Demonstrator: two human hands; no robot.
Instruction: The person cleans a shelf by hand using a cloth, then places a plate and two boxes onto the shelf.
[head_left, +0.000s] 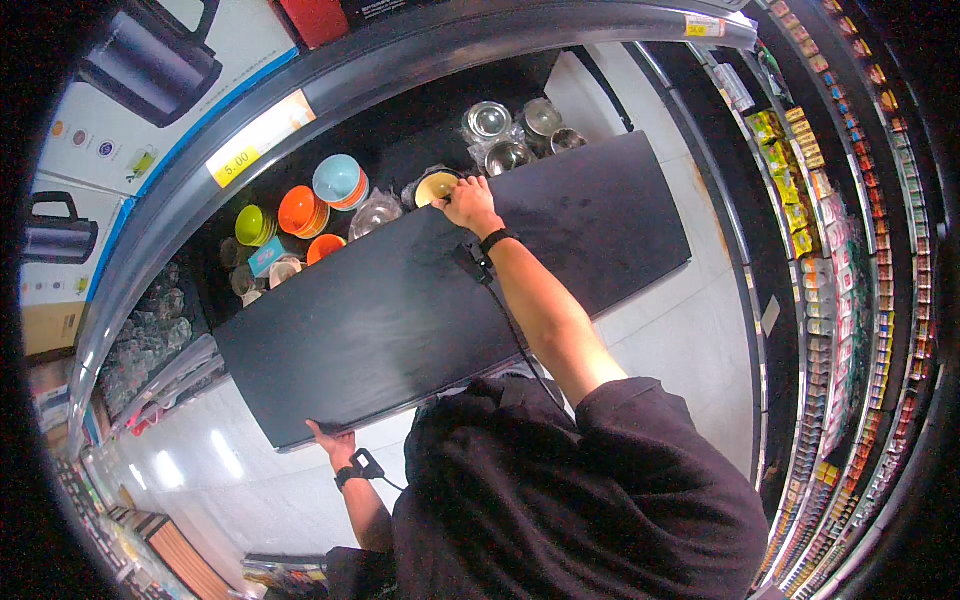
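Observation:
A large dark shelf panel (352, 322) lies aslant before me, its near edge sticking out over the floor. My left hand (336, 448) grips this near edge at the left corner, with the fingers hidden underneath. Across the panel, my right hand (472, 204) is hooked over the far edge. Right beside its thumb is a yellow bowl (433, 189), partly covered by the hand and the panel. Beyond the far edge stand stacked orange bowls (301, 210), green bowls (255, 225), a light-blue bowl (340, 178) and plastic-wrapped metal bowls (489, 120).
A shelf rail (345, 75) with price tags curves above the bowls. Boxes picturing dark jugs (150, 67) fill the upper left. Shelves of small packaged goods (825, 285) line the right side. Pale floor tiles (705, 337) show around the panel. A device cable (517, 330) runs along my right arm.

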